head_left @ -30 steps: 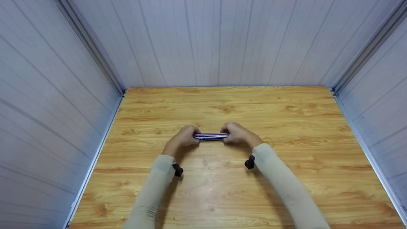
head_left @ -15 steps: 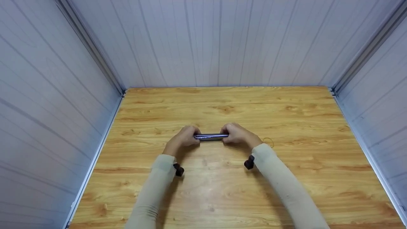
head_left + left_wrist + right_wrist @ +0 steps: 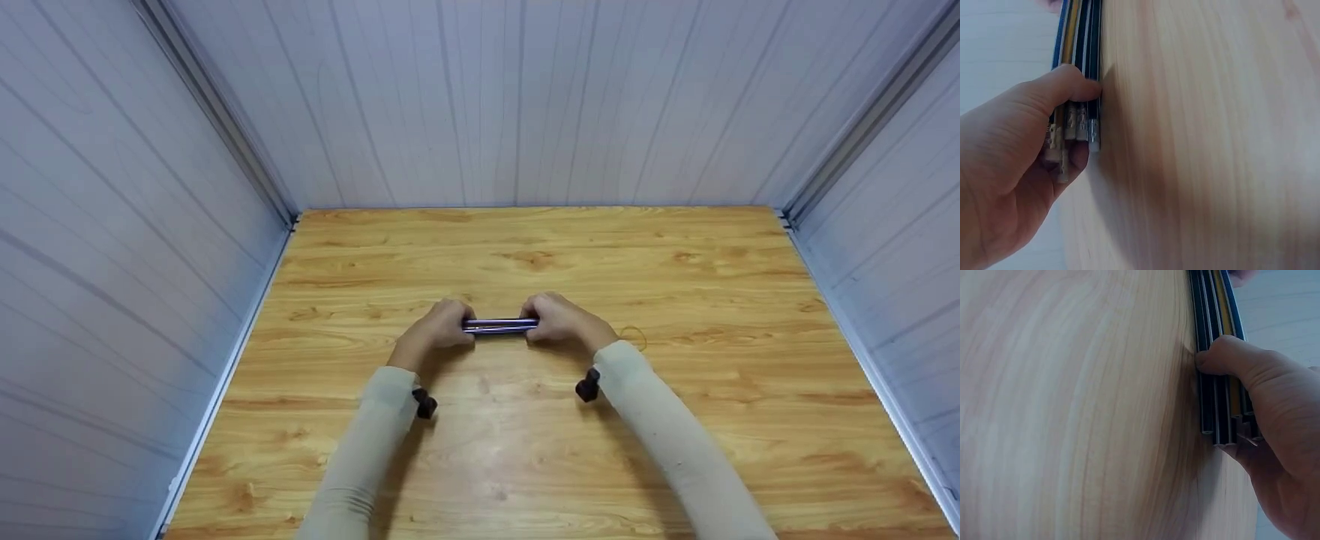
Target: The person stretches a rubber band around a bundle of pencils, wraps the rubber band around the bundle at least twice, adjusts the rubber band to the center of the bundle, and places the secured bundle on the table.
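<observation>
Several pencils, mostly dark blue with one yellow, lie side by side in a bundle close over the table. My left hand grips the eraser end; in the left wrist view its thumb crosses the pencils and the white erasers stick out unevenly past it. At the other end my right hand holds the bundle, thumb over the near side. There the flat, unsharpened ends show in the right wrist view, staggered in length. The fingers behind the bundle are mostly hidden.
A thin yellow rubber band lies on the wooden table, just right of my right wrist. Pale panel walls close off the back and both sides. A small black camera sits on each wrist.
Both hands stay around the bundle, nearly in place. The left hand has shifted slightly right. The pencils have rolled between the fingers, and the yellow one no longer shows in the head view.
</observation>
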### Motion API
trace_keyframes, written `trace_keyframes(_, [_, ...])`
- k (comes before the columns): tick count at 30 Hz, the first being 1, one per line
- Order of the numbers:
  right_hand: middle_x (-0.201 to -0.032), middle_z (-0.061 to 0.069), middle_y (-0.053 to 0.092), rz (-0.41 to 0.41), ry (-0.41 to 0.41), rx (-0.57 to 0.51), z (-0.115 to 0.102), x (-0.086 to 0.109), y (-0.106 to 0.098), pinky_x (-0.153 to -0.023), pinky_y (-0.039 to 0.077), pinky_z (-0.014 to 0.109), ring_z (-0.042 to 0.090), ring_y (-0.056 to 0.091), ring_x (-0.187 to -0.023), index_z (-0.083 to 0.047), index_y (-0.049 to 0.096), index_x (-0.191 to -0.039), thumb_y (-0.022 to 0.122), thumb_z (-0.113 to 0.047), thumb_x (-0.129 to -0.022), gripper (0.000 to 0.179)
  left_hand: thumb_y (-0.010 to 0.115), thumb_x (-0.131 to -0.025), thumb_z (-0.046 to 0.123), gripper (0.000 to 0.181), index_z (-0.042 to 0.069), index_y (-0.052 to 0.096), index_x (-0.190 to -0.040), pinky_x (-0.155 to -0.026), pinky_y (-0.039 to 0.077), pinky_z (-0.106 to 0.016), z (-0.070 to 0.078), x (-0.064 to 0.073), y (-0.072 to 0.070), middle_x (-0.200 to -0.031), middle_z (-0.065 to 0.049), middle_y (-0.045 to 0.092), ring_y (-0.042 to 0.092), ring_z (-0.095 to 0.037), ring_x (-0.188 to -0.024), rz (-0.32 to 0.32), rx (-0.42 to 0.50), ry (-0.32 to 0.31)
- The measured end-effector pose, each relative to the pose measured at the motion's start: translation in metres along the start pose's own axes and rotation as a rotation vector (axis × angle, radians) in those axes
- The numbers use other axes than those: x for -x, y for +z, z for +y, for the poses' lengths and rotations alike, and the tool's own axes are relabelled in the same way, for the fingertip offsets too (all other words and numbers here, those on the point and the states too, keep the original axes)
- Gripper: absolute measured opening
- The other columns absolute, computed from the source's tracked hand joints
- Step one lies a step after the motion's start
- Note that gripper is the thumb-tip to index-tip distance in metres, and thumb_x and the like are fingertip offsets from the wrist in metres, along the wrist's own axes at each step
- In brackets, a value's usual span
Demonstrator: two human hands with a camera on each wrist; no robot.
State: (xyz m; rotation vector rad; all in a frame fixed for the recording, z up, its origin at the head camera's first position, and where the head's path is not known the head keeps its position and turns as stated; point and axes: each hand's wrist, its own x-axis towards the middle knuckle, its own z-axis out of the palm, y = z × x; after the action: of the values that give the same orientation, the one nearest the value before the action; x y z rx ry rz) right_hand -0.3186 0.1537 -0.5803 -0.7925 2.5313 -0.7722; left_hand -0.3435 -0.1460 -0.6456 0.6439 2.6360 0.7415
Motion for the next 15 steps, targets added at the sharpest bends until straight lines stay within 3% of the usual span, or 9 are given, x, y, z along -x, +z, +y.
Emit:
trace_keyframes(11, [-0.097,0.003,0.072,-0.008,0.013,-0.019,-0.002,0.002,0.000,-0.079,0.046,0.030,0.015,0.055,-0.085,-0.005,0.080,-0.106,0.079,-0.007,-0.095,0.012,0.086,-0.091,0.019,0.016,0.012,0.085,-0.105,-0.079,0.052,-0.034,-0.013,-0.008,0.005,-0.099,0.000,0.078,0.060,-0.016,-0.087,0.042,-0.031,0.087])
trace_keyframes(15, [-0.096,0.004,0.071,-0.007,0.005,-0.006,-0.002,0.003,-0.004,-0.077,0.045,0.029,0.014,0.054,-0.084,-0.004,0.080,-0.108,0.079,-0.008,-0.094,0.014,0.083,-0.090,0.017,0.014,0.011,0.083,-0.102,-0.076,0.048,-0.033,-0.007,-0.005,0.003,-0.094,0.000,0.074,0.056,-0.016,-0.084,0.060,-0.053,0.103])
